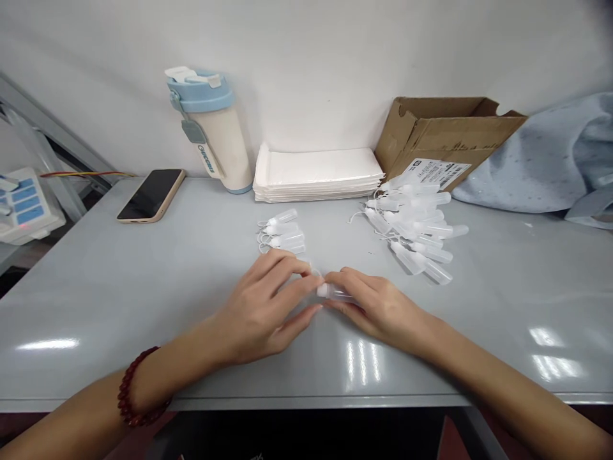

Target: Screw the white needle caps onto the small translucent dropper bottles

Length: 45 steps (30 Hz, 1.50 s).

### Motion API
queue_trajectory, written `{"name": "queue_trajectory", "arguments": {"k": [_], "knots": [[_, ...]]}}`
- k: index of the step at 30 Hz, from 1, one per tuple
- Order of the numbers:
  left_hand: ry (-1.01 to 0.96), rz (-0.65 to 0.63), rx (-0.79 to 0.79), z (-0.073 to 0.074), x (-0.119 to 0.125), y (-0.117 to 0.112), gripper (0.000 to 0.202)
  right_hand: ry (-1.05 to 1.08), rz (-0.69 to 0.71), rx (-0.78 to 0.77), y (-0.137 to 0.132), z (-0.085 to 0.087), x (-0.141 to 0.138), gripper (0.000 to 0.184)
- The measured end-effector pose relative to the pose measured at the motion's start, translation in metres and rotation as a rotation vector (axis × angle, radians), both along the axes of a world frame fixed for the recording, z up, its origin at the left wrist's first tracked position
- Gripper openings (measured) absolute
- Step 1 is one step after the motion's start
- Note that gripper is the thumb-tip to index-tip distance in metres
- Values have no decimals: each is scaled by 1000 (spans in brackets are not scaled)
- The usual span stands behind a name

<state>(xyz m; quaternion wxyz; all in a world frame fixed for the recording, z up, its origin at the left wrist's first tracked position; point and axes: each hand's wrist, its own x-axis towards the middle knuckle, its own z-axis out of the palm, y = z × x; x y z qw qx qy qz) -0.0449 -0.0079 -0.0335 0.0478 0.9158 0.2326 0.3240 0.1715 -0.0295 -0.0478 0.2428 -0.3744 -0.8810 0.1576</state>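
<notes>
Right hand: the right hand (378, 303) grasps a small bottle (341, 293) by its body, thumb on the near side and fingers on the far side.
Left hand: the left hand (268, 303) is curved, with its fingertips at the bottle's white cap (322, 290); whether they pinch the cap or its thin cord, I cannot tell.
Bottle's lie: between the two hands, near the front of the table (167, 275); its long axis runs roughly left to right, cap end toward the left hand, base end within the right. The right hand is nearer the body, the left nearer the cap.
Bracelet: dark red beads (127, 396) around the left wrist.
Small group: a few capped bottles (287, 241) lie just beyond the left hand, cords pointing left.
Large pile: many more such bottles (416, 223) lie beyond the right hand, heaped at mixed angles.
Back of table: a stack of white envelopes (320, 169) lies between a blue-lidded tumbler (215, 128) and a cardboard box (440, 137) with a printed label.
Left side: a phone (152, 193) lies flat, screen up; a power strip (29, 204) sits past the table's edge.
Far right: pale blue cloth (536, 147) beside the box.
</notes>
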Motion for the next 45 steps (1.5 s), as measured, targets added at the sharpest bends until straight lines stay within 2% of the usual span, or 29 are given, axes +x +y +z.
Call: {"name": "queue_trajectory", "arguments": {"k": [5, 12, 15, 19, 25, 31, 35, 40, 45], "knots": [[85, -23, 13, -6, 2, -1, 17, 13, 13, -165, -7, -6, -4, 41], [148, -33, -27, -6, 3, -2, 10, 47, 96, -166, -8, -9, -10, 49], [258, -3, -60, -2, 0, 2, 9, -13, 55, -143, -5, -7, -8, 53], [423, 71, 9, 2, -7, 11, 13, -64, -79, -57, 5, -2, 4, 67], [505, 194, 105, 1, -14, 18, 17, -47, -245, 46, 20, 5, 26, 60], [475, 263, 50, 0, -17, 20, 16, -54, -339, 26, 25, 9, 38, 57], [442, 259, 10, -2, -18, 21, 20, -64, -373, 55, 29, 15, 46, 48], [430, 250, 3, -7, -19, 24, 17, -124, -475, 84, 37, 21, 67, 26], [413, 232, -2, -8, -19, 24, 17, -209, -549, -12, 40, 25, 86, 16]]}}
